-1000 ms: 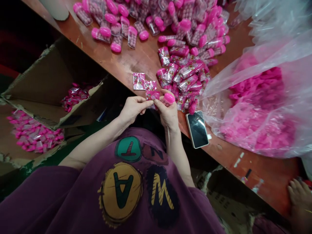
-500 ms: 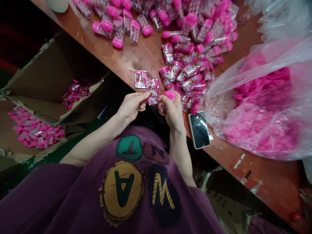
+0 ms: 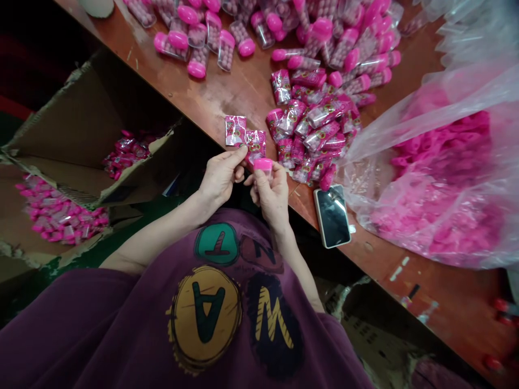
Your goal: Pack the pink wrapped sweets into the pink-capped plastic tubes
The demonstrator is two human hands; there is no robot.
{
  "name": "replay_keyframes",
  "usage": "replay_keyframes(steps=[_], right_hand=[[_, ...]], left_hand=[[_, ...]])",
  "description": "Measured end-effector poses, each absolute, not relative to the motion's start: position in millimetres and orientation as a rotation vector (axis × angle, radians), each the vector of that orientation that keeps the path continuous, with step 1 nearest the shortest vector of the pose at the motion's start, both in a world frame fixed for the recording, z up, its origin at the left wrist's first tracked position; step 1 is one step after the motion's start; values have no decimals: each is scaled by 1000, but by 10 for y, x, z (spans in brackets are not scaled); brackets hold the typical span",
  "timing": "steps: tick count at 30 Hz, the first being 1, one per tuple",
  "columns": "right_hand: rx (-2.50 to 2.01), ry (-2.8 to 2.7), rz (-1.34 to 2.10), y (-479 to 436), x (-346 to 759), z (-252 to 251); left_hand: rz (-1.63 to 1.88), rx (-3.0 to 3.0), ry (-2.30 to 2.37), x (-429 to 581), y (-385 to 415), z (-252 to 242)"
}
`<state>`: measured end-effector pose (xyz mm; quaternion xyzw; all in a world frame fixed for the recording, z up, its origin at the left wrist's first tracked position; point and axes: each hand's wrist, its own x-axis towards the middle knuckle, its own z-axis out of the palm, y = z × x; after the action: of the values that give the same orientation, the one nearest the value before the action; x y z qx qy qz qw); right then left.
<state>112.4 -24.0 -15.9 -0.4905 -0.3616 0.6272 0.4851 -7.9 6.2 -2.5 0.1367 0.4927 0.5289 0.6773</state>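
Observation:
My right hand (image 3: 271, 190) grips a small clear container with a pink cap (image 3: 263, 165), cap end up, just off the table's near edge. My left hand (image 3: 221, 177) is pinched, thumb and forefinger closed on the lower edge of a pink printed label sleeve (image 3: 255, 145) that lies at the table edge. A second flat sleeve (image 3: 235, 130) lies beside it. The two hands almost touch. Just right of them is a heap of wrapped pink containers (image 3: 314, 129).
Unwrapped pink-capped containers (image 3: 284, 32) crowd the far side of the brown table (image 3: 227, 97). A large clear bag of pink caps (image 3: 438, 173) fills the right. A phone (image 3: 332, 216) lies near the edge. Left, below the table, open cardboard boxes (image 3: 77, 140) hold wrapped containers.
My right hand has drawn back toward me and turned the container cap-up. My left hand has reached forward to the sleeve at the table edge.

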Motion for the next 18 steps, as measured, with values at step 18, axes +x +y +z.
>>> replay_keyframes(steps=[18], right_hand=[[-1201, -1008, 1668, -233, 1278, -209]], left_hand=[[867, 464, 856, -169, 61, -75]])
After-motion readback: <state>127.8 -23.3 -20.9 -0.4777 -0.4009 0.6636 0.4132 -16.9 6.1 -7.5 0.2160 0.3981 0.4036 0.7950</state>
